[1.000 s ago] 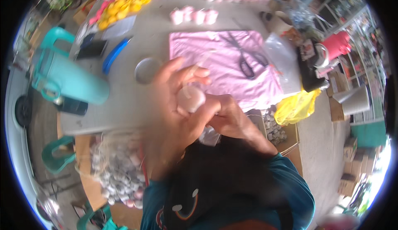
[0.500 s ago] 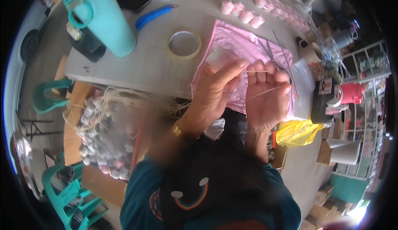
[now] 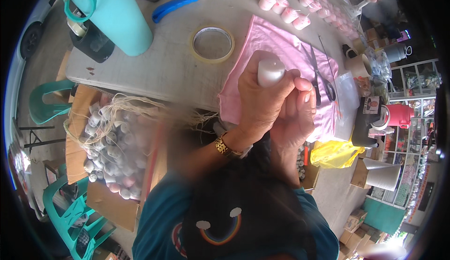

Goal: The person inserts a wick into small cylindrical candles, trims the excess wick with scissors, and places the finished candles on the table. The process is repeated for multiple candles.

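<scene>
The fingers (image 3: 252, 65) of the left hand (image 3: 259, 105) are closed around a candle (image 3: 271, 72), the thumb lying along its side and the pale rounded end left bare. It is held up over the cloth (image 3: 262, 33), near the scissors (image 3: 315, 70). The right hand (image 3: 293, 124) has its fingers curled together just beside the left thumb (whether they pinch anything, I cannot tell).

The candle looks light, stiff and smooth, so it would probably slip in a loose grip, and its waxy surface would likely dent or scuff under a nail. The side wall seems the best hold, with finger pads spread around it and the shiny end untouched.
</scene>
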Demonstrator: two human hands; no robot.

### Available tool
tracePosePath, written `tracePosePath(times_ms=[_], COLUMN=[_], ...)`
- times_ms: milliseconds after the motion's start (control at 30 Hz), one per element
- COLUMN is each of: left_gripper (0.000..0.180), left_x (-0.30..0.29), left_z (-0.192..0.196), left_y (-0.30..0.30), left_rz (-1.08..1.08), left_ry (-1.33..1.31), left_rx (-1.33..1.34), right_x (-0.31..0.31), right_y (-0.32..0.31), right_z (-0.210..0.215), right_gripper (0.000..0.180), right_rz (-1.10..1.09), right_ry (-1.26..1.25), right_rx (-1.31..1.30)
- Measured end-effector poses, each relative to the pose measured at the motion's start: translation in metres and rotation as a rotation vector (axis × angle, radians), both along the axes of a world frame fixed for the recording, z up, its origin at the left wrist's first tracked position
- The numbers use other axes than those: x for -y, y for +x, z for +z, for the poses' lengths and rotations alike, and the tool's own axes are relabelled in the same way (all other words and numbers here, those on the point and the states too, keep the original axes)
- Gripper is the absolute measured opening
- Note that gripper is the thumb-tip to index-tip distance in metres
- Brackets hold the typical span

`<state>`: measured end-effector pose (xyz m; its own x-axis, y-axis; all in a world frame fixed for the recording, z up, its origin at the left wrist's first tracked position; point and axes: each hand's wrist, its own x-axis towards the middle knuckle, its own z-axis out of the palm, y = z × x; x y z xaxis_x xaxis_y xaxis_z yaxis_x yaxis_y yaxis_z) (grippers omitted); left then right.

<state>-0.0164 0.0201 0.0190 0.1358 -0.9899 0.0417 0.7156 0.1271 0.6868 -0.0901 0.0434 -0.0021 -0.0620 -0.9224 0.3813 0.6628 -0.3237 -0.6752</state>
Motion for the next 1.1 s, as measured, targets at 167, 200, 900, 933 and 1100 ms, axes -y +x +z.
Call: tracePosePath(times_ms=[167, 200, 900, 933, 1100], left_gripper=[0.026, 0.024, 0.059, 0.062, 0.081], left_x=[0.0, 0.0, -0.04, -0.041, -0.049], left_z=[-0.003, -0.004, -0.004, -0.006, -0.002], left_y=[-0.001, -0.001, 0.059, 0.057, 0.059], left_rz=[-0.003, 0.012, -1.185, -1.255, -1.41], left_ry=[0.008, -0.007, 0.054, 0.044, 0.022], left_rx=[0.021, 0.022, -0.181, -0.247, -0.283], right_x=[0.0, 0.0, -0.04, -0.039, -0.046], right_y=[-0.002, -0.003, -0.058, -0.059, -0.06], right_z=[0.005, 0.006, 0.019, 0.015, 0.008], right_gripper=[0.031, 0.03, 0.034, 0.031, 0.027], right_rz=[-0.004, -0.002, 0.357, 0.418, 0.54], right_ry=[0.071, 0.079, 0.096, 0.098, 0.191], right_rx=[-0.028, -0.026, 0.26, 0.346, 0.535])
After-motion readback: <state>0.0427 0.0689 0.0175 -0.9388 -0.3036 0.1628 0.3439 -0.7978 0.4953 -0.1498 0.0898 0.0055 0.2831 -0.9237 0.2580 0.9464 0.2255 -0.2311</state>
